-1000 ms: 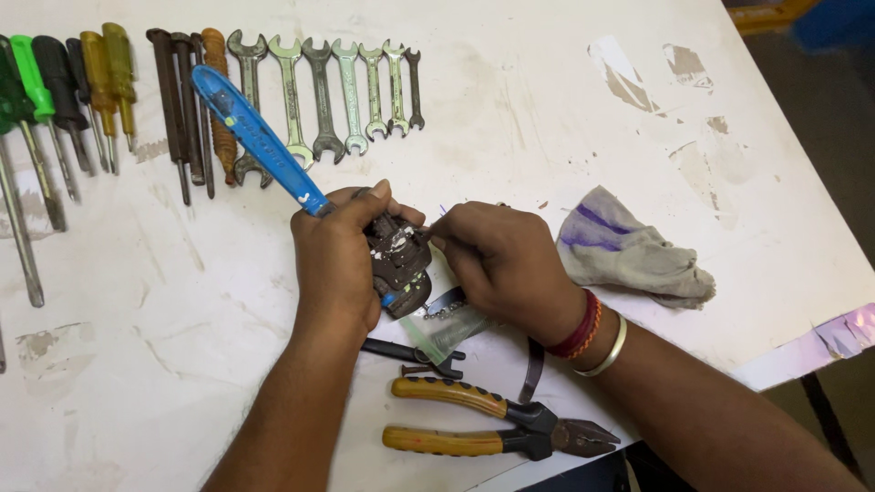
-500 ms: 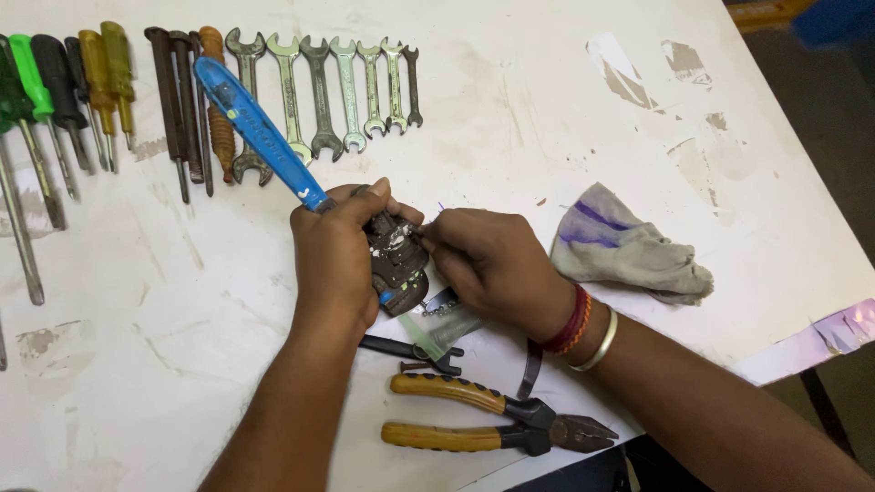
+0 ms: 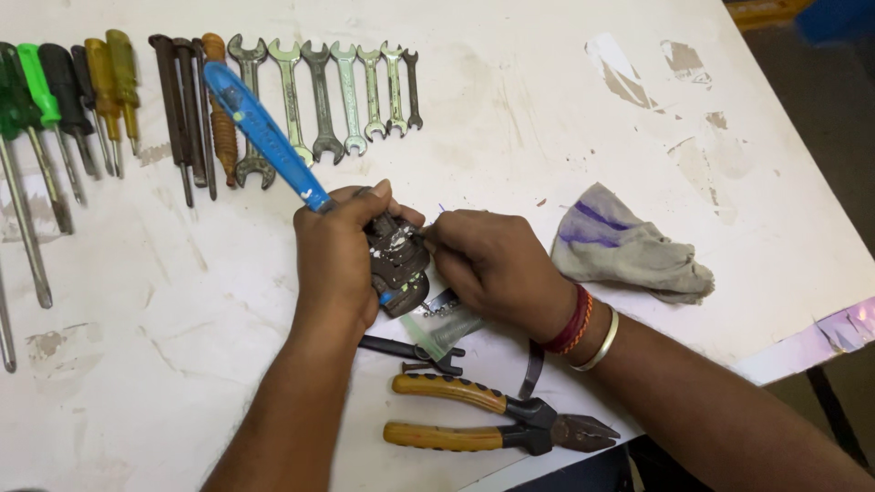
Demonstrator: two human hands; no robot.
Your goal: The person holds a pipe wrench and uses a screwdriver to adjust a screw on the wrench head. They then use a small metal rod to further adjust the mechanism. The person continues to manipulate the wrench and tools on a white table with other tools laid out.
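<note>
Head view: left hand (image 3: pixel 335 260) wrapped closed around a crimping tool (image 3: pixel 396 264), gripping it at the base of its long blue handle (image 3: pixel 264 135); handle angles up and away to the far left, crossing over the row of wrenches; tool head dark grey, blocky, with small metal parts and a blue patch at its near edge; it sits at table centre, between both hands. Right hand (image 3: pixel 497 264) curled, fingertips pinched at the tool head on something too small to make out; red thread band and metal bangle at the wrist. Small clear plastic bag (image 3: pixel 444 321) lies flat just near the tool head, partly under the right hand, holding small dark bits. Yellow-handled pliers (image 3: pixel 483 415) lie near edge; grey rag with purple stripes (image 3: pixel 629 246) to the right; open-end wrenches (image 3: pixel 337 96) and screwdrivers (image 3: pixel 82 100) lined along the far left of the white table (image 3: pixel 510 109).
</note>
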